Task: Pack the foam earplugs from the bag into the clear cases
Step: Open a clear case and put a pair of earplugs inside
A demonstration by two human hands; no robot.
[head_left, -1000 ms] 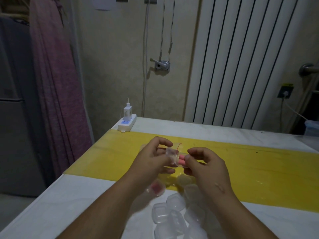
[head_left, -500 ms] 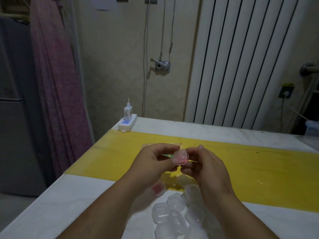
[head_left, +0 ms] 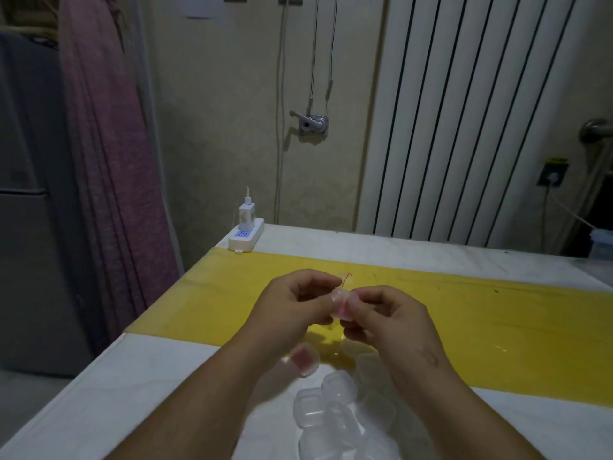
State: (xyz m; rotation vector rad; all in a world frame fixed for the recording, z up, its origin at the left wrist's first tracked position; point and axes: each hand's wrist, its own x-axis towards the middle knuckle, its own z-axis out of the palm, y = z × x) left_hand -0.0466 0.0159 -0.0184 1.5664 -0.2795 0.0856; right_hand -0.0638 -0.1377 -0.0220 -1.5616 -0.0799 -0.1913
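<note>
Between both hands, above the yellow strip (head_left: 497,313), is a small clear case (head_left: 341,303) with pink foam earplugs inside. My left hand (head_left: 295,307) pinches its left side and my right hand (head_left: 384,317) pinches its right side with thumb and fingers. Below my left wrist lies another clear case holding pink earplugs (head_left: 303,358). Several empty clear cases (head_left: 325,410) are piled on the white table (head_left: 132,393) between my forearms. A clear bag edge with a red mark (head_left: 346,278) shows just behind my fingers; most of it is hidden.
A white power strip with a charger (head_left: 245,234) sits at the table's far left corner. The table's left edge drops off beside a pink curtain (head_left: 109,161). A radiator (head_left: 464,127) stands behind the table, and a clear container (head_left: 602,242) is at the far right.
The case was open with my right hand putting pink earplugs in; now both hands have come together around the case, which looks pressed shut. The hands shifted slightly right.
</note>
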